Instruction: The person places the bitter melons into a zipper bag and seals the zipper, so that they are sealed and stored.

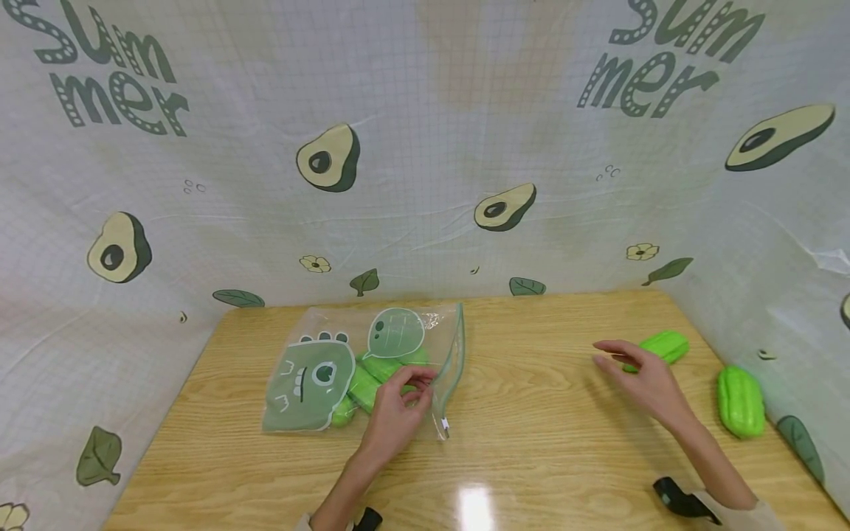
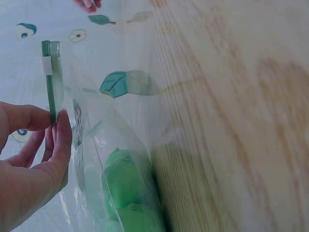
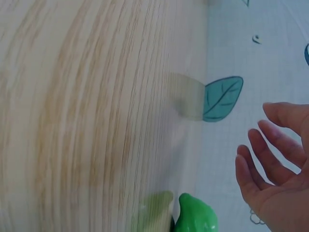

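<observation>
— What is the left hand point(image 1: 396, 413) holding?
— Thumb and fingers pinch the green zip strip point(image 2: 50, 94) of a clear plastic bag point(image 1: 312, 402) printed with a cartoon monster. The thin, wrinkled bag rests on the wood-grained table point(image 1: 531, 442), its pinched edge raised.
— And inside it?
— Long, rounded green vegetables point(image 1: 364, 387). The print and the hand cover some, so I can't count them.
— The right hand point(image 1: 640, 380)?
— Holding nothing, thumb and fingers apart and gently curved. In the head view it partly hides a shiny vegetable point(image 1: 667, 345).
— Anything beside that?
— A plump, ribbed squash point(image 1: 740, 402) near the table's right edge. The right wrist view cuts off one green piece; I can't tell which it is.
</observation>
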